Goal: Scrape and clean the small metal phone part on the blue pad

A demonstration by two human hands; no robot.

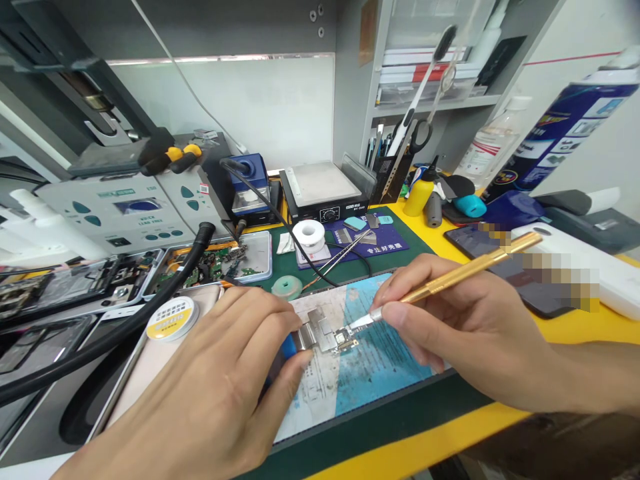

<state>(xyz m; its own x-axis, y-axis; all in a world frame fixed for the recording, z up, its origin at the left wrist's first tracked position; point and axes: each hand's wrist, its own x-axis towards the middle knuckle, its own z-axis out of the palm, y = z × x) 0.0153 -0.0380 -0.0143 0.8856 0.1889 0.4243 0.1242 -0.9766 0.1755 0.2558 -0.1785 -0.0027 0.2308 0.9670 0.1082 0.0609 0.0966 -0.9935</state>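
My left hand (235,360) is closed around a small metal clamp (306,335) with a blue part, its fingers and thumb pinching the near end. A small phone circuit board (346,338) sits at the clamp's far end, above a blue and white work sheet (385,360). Between thumb and fingers, my right hand (450,320) grips a precision knife (465,270) with a gold handle and a silver collar. The knife's pale, narrow tip points left and meets the board's upper right side. Whether it presses on the board I cannot tell.
Black hose (165,313) curves across the left over phone parts and a round tin (173,319). Behind the sheet are a solder spool (309,237), tweezers (345,255) and a heating plate (325,190). Phones (515,273) lie right, beside a spray can (560,133).
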